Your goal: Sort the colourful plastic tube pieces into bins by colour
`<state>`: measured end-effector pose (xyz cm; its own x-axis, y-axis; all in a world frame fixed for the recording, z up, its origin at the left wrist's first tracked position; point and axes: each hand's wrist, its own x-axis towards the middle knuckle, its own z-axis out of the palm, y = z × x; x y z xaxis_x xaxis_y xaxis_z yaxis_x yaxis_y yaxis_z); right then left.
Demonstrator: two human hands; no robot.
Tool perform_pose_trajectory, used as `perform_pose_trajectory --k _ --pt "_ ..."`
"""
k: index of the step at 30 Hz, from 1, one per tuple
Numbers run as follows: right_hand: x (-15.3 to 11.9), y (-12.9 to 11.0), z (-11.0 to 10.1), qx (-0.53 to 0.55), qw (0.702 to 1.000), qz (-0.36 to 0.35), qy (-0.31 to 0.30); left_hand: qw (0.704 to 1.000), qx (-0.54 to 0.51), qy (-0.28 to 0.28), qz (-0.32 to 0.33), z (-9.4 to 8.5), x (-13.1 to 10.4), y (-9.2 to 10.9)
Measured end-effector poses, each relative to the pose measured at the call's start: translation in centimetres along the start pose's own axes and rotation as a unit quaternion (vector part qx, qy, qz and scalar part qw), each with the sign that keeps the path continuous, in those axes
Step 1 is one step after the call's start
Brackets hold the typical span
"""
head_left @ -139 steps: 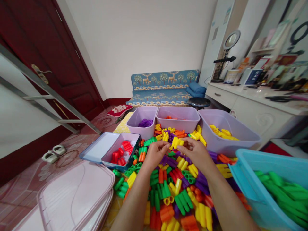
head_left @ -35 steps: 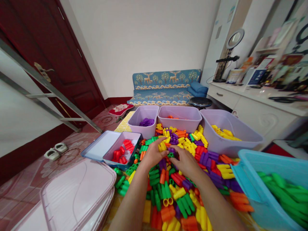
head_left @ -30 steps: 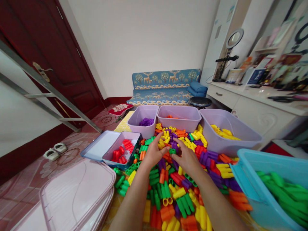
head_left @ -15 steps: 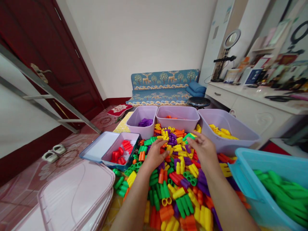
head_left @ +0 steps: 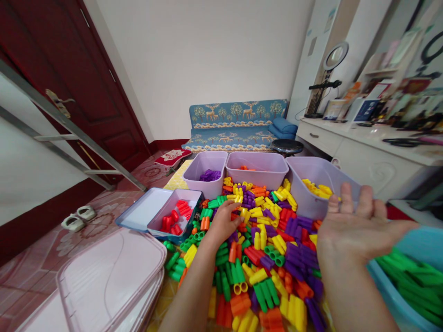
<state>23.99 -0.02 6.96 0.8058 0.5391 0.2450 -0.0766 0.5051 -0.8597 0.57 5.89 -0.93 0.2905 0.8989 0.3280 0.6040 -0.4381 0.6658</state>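
My left hand [head_left: 224,222] rests over a pile of mixed plastic pieces [head_left: 259,276], thumb and fingers apart beside yellow pieces [head_left: 237,192]; nothing shows in its grasp. Palm up and fingers spread, my right hand [head_left: 360,226] is empty between a lavender bin [head_left: 304,200] of yellow pieces [head_left: 316,188] and a teal bin [head_left: 424,237] of green pieces [head_left: 411,276]. The pile mixes green, yellow, orange, red and purple pieces.
Behind the pile, one lavender bin [head_left: 207,185] holds purple pieces and another [head_left: 256,176] orange ones. Red pieces lie in a tray [head_left: 159,221] at left, near stacked lids [head_left: 110,272]. A ladder [head_left: 81,133], a sofa [head_left: 238,124] and a white cabinet [head_left: 374,161] stand beyond.
My right hand has moved right from the pile towards the teal bin and opened, and the green piece at its fingers is gone from it. My left hand has barely moved.
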Motion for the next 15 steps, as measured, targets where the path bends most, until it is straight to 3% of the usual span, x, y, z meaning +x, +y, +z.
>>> perform_pose_trajectory --k 3,5,8,11,15 --pt "-0.4 0.8 1.0 0.003 1.000 0.012 0.020 0.999 0.020 0.033 -0.013 -0.2 0.1 0.1" --pt "-0.4 2.0 1.6 0.010 1.000 0.020 0.002 0.994 0.072 0.073 -0.039 -0.5 0.1 0.0" --pt "-0.3 4.6 1.9 -0.092 0.985 0.037 -0.138 0.972 0.171 0.121 -0.104 -1.0 -0.1 -0.3" --pt "-0.9 7.4 1.6 -0.236 0.921 0.034 -0.308 0.952 0.227 0.118 -0.168 -1.2 -0.4 -0.5" --pt "-2.7 9.8 1.4 -0.373 0.812 -0.015 -0.450 0.950 0.234 0.073 -0.194 -1.3 -0.4 -0.5"
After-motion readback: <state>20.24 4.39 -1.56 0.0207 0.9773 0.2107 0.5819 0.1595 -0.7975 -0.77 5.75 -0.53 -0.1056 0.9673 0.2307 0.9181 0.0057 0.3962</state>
